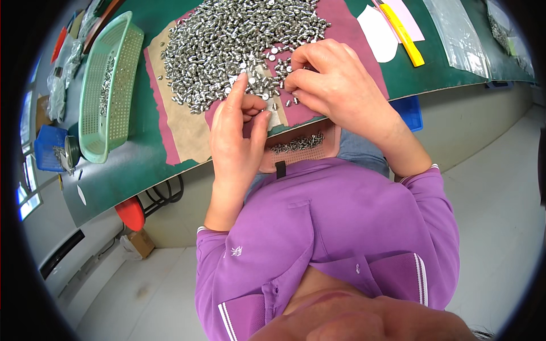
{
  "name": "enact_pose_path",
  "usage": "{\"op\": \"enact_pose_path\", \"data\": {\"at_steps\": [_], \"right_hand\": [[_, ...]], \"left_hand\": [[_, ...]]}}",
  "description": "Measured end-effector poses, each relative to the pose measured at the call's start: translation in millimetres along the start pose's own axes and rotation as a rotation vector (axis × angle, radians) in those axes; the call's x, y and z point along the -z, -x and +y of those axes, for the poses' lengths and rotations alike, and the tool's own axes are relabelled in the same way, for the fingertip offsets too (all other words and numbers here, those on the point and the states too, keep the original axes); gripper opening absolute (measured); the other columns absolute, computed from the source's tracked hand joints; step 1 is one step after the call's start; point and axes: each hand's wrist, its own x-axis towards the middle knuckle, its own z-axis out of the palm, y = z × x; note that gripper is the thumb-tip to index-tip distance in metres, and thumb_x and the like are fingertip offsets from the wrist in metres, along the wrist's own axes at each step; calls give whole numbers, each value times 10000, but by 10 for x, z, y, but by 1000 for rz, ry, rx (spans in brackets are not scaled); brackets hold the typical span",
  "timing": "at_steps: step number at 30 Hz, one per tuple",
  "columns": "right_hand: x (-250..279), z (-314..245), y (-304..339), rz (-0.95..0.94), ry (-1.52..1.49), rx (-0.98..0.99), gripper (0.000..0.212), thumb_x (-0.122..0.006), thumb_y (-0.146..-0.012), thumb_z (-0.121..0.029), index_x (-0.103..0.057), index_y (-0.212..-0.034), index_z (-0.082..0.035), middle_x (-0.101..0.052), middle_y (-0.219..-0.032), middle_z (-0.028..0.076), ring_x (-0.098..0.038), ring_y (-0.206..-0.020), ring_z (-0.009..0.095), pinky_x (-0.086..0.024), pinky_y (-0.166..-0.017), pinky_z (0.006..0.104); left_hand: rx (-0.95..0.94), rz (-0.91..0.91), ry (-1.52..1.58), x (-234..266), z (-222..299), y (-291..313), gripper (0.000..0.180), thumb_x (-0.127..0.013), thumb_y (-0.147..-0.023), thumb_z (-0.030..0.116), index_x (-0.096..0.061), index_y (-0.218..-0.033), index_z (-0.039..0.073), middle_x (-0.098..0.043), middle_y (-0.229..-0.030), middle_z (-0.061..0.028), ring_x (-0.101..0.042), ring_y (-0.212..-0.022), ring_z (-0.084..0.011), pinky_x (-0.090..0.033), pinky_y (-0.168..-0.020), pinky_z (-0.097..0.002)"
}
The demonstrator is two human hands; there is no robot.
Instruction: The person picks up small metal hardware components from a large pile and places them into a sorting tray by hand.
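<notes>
A large heap of small silvery metal fasteners [227, 45], some with flat round heads, covers a maroon and tan cloth [190, 136] on the table. At the heap's near edge my left hand [236, 128] has its index finger stretched onto the parts, thumb apart, other fingers curled; nothing shows in its grasp. My right hand [338, 82] is bent over loose fasteners at the heap's right side. Its thumb and fingertips come together, and what they may pinch is hidden. Below the table edge, a pink basket [330, 142] in my lap contains more metal parts.
To the left stands a long green perforated basket [122, 108] with some parts inside. A blue bin [50, 149] is beyond it. On the right lie a yellow cutter knife [405, 37], white paper [378, 37] and clear plastic bags [458, 40]. Another blue bin [408, 112] sits under the table edge.
</notes>
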Motion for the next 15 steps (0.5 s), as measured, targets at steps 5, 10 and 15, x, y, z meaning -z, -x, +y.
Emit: {"op": "enact_pose_path", "data": {"at_steps": [5, 10, 15], "right_hand": [[10, 13, 19, -10, -4, -13, 129, -714, -725, -134, -634, -819, -98, -570, -986, 39, -563, -965, 247, -439, -788, 395], [11, 11, -19, -27, -10, 44, 139, -693, -713, -136, -632, -834, -104, -576, -985, 34, -566, -969, 245, -440, -799, 395], [30, 56, 12, -27, 3, 44, 136, -690, -715, -135, -619, -828, -102, -583, -998, 30, -569, -959, 237, -444, -791, 384]], "left_hand": [[-190, -44, -185, -11, 84, -92, 715, -731, -729, -81, -512, -1399, 38, -660, -888, -28, -574, -804, -189, -467, -716, -334], [-219, -19, -218, -33, 59, -105, 727, -745, -719, -58, -509, -1400, 37, -672, -890, -12, -574, -815, -195, -452, -747, -341], [-271, -18, -185, -87, 47, -142, 734, -750, -719, -41, -500, -1405, 39, -679, -905, -8, -577, -845, -204, -450, -786, -356]]}}
